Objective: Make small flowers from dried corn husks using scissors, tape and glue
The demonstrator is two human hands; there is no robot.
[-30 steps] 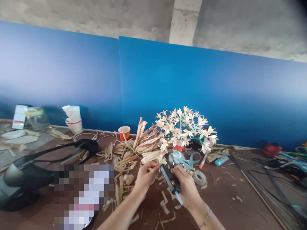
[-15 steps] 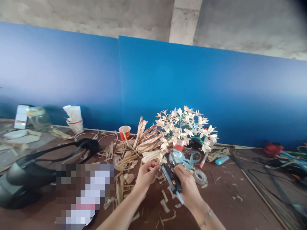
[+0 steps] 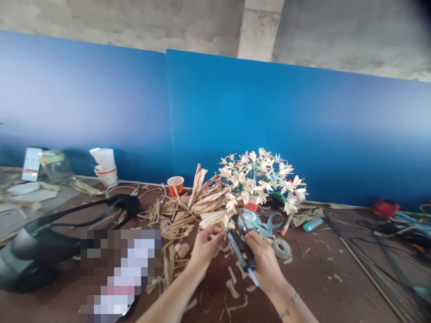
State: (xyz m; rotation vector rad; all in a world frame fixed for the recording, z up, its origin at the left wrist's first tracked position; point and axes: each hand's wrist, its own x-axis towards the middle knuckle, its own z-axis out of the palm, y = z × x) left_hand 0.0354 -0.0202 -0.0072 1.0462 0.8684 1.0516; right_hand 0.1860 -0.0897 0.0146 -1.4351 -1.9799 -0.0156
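Note:
In my right hand [image 3: 264, 260] is a black glue gun [image 3: 239, 250], its nozzle pointing away from me and a pale blue glue stick [image 3: 253, 278] sticking out of its back end. My left hand [image 3: 204, 251] is closed in a pinch beside the nozzle. A small cream husk flower [image 3: 228, 222] shows just past its fingertips; the part between the fingers is hidden. Behind both hands, a bunch of cream husk flowers [image 3: 259, 179] on green and blue stems stands in an orange-and-white paper cup [image 3: 251, 204].
Dried corn husks [image 3: 210, 195] lie left of the flowers, near a red paper cup [image 3: 175, 185]. Clear tape [image 3: 281, 248], blue ribbon [image 3: 267, 224] and a turquoise tube [image 3: 313, 224] lie to the right. A black strapped object [image 3: 30, 255] is at far left; cables [image 3: 380, 242] lie at right.
Both hands keep almost the same pose, the glue gun held close to the left fingertips. The view has shifted very slightly.

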